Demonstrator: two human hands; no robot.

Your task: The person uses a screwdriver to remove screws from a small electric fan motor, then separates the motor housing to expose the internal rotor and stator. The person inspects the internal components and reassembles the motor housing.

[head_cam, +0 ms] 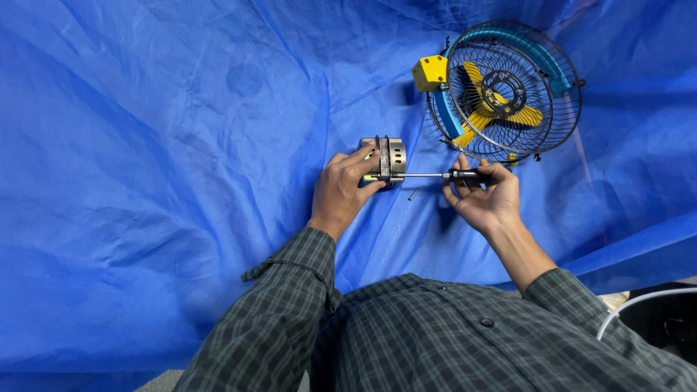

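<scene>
Here the left hand (341, 190) steadies a motor (387, 157); right hand (485, 196) holds a screwdriver (435, 175).

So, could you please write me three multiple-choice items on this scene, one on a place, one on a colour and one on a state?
1. Where does the fan cage lie relative to the motor housing?
A. up and to its right
B. to its left
C. under it

2. What colour are the fan blades?
A. red
B. yellow
C. white

3. What does the right hand hold?
A. nothing
B. a hammer
C. a screwdriver

Answers: 1 A, the cage sits in the upper right of the blue sheet. 2 B, yellow shows through the wires. 3 C, its fingers grip the handle while the left hand steadies the housing.
</scene>
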